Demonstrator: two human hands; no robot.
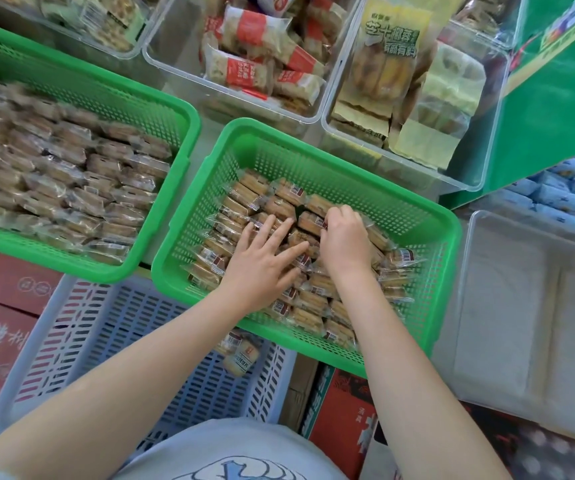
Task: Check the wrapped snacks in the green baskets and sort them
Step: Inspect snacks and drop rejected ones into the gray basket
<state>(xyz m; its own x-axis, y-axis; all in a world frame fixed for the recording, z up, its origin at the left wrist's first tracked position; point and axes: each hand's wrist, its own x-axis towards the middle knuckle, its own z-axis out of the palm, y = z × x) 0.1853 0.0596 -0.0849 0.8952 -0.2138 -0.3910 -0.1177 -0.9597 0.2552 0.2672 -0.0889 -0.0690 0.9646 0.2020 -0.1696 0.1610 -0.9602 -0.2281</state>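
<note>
Two green baskets sit side by side; the right basket (314, 161) holds a loose heap of wrapped snacks (244, 199) spread over its floor, thinner toward its far right corner, and the left basket (81, 95) is packed with tidy rows of similar packets (64, 174). Both of the person's hands are down in the right basket. Her left hand (262, 261) lies flat on the heap near the middle, fingers straight and spread, pressing on the packets without gripping any. Her right hand (343, 237) is just beside it, fingers curled down and pinching at one snack (310, 220) on top of the pile. Below the baskets stands a pale blue crate (106, 327) with a single packet (244, 351) lying at its far right edge, partly under the right basket's near rim. Clear tubs (237, 64) of other snacks line the far side
</note>
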